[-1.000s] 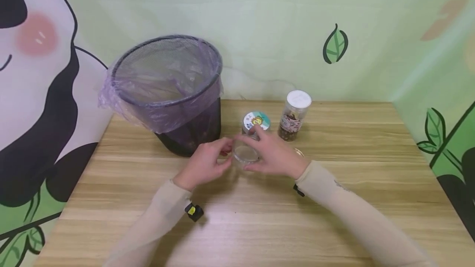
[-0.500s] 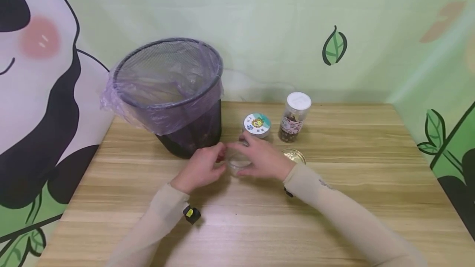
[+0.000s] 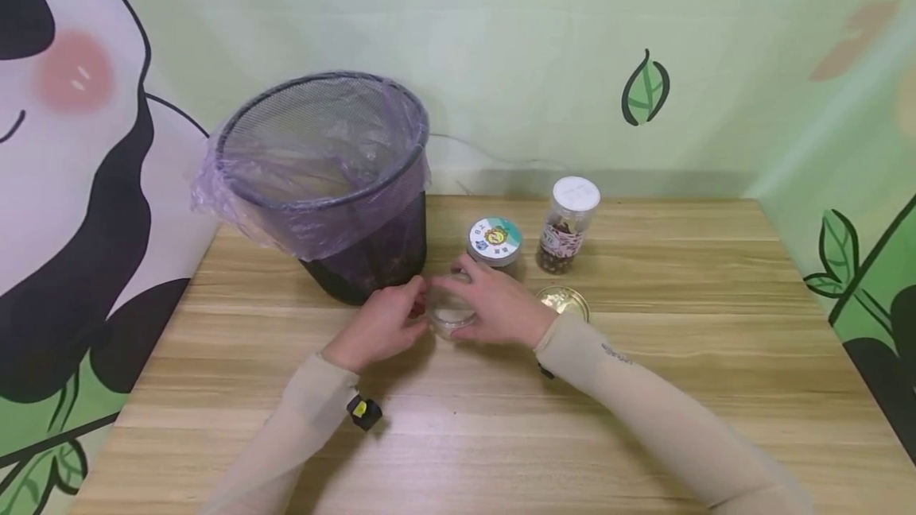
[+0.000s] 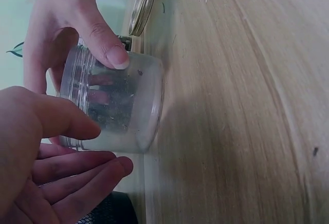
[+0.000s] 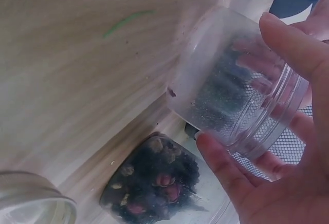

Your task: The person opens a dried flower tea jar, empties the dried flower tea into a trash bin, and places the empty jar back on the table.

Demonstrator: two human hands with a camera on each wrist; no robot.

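A clear, wide-mouthed plastic jar (image 3: pixel 451 326) stands mid-table, with small dark specks on its wall in the wrist views. My right hand (image 3: pixel 497 300) grips it from the right, thumb and fingers spread round its side. On the left, my left hand (image 3: pixel 382 326) is held close against the jar, its fingers loosely bent; in the left wrist view its thumb (image 4: pixel 77 124) overlaps the threaded rim and its fingertips lie along the side. Behind my right wrist a gold screw lid (image 3: pixel 563 300) lies on the table.
A black mesh bin (image 3: pixel 365 261) lined with a purple bag stands at the back left. Behind the clear jar is a jar with a sun-patterned lid (image 3: pixel 494 238). To its right stands a tall white-capped canister (image 3: pixel 565 229) with brown contents. One jar (image 5: pixel 159 183) shows dark bits and pinkish buds.
Both hands and the clear jar have shifted left and slightly toward me. The gold lid, mostly covered by my right arm earlier, now shows more.
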